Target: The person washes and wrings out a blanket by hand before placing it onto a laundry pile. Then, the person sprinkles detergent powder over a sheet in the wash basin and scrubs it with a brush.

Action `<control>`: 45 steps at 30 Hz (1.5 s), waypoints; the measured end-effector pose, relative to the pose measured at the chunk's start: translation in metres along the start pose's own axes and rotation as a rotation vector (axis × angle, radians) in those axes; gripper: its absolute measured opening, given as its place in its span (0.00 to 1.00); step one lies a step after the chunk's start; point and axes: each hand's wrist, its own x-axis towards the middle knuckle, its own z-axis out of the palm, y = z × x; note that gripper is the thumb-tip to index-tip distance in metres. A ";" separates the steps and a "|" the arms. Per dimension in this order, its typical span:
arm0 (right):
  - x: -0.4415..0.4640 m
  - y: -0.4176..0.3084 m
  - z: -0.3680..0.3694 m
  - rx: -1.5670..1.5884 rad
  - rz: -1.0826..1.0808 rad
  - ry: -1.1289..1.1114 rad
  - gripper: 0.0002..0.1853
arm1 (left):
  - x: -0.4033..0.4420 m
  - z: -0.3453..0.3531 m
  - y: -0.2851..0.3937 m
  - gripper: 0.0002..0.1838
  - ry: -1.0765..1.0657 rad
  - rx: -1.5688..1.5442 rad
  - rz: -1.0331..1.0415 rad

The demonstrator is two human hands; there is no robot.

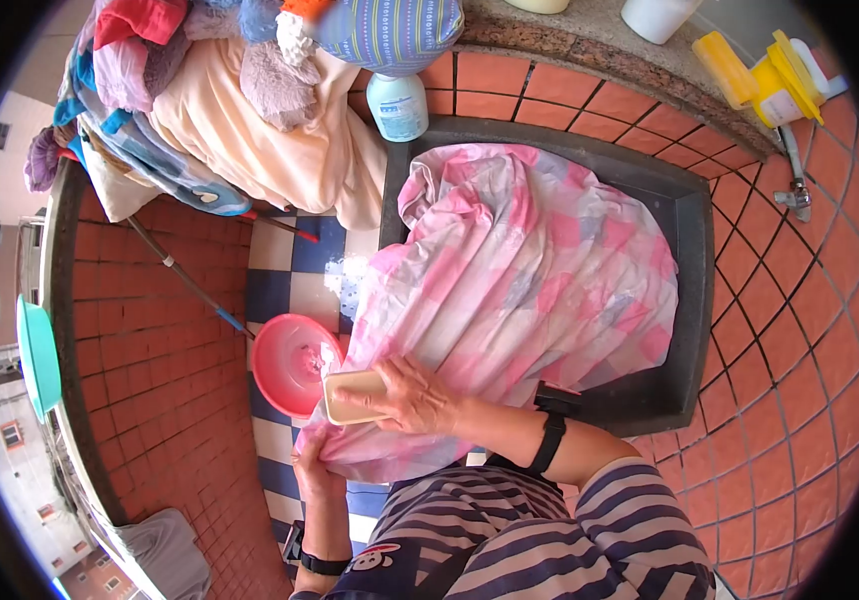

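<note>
A large wet pink, white and grey checked cloth (540, 250) lies heaped in the dark stone sink (640, 405) and hangs over its left and front edge. My right hand (415, 400) is closed on a beige flat-backed scrub brush (355, 385), its fingers laid over the back, and presses it against the hanging end of the cloth. Any bristles are hidden underneath. Below and to the left, my left hand (315, 465) pinches the bottom edge of the same cloth.
On the tiled floor stands a pink basin (295, 398), left of the cloth. Piled laundry (240, 110) fills the upper left, beside a pale blue bottle (398, 108) at the sink's corner. A tap (795, 195) juts from the right wall. A turquoise basin (40, 357) sits on the ledge.
</note>
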 end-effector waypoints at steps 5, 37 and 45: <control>-0.039 0.181 -0.105 -0.601 0.558 0.121 0.37 | -0.012 -0.032 -0.013 0.06 -0.114 -0.395 -0.038; -0.035 0.109 -0.068 -0.428 0.212 -0.196 0.40 | -0.066 0.004 -0.022 0.10 -0.582 1.087 0.578; -0.017 0.045 -0.067 -0.250 0.396 -0.149 0.36 | -0.060 0.023 -0.019 0.10 -0.452 1.140 0.493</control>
